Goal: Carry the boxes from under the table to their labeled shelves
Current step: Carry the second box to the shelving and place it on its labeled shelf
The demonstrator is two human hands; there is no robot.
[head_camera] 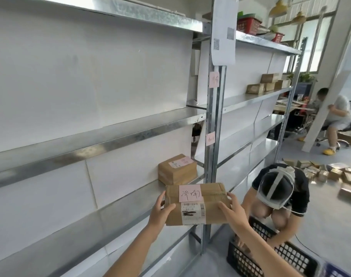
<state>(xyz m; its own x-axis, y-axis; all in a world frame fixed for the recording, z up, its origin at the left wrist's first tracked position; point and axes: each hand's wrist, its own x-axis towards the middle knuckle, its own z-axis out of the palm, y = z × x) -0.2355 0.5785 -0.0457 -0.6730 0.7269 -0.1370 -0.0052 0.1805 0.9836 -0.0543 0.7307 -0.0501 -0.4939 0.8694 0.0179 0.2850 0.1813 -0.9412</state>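
A box (196, 204) is held between both hands: the left hand (161, 209) is clasped on its left end, thumb on top, and the right hand (233, 208) on its right end, fingers spread along the edge. The box is carried in the air, just in front of the shelf (110, 214) and not resting on it. On its top a pink note (190, 193) with handwritten characters and a white barcode label (192, 213) are stuck. Just behind it, a second box (177, 168) with its own pink note sits on the same shelf, near the metal post (213, 140). Two pink labels (214, 79) are fixed to that post. To the right of the held box, a person (280, 196) in a head rig is crouched over a black crate (270, 254) on the floor. More boxes are stacked on a higher shelf (266, 83) of the next bay and scattered on the floor (330, 176) beyond.
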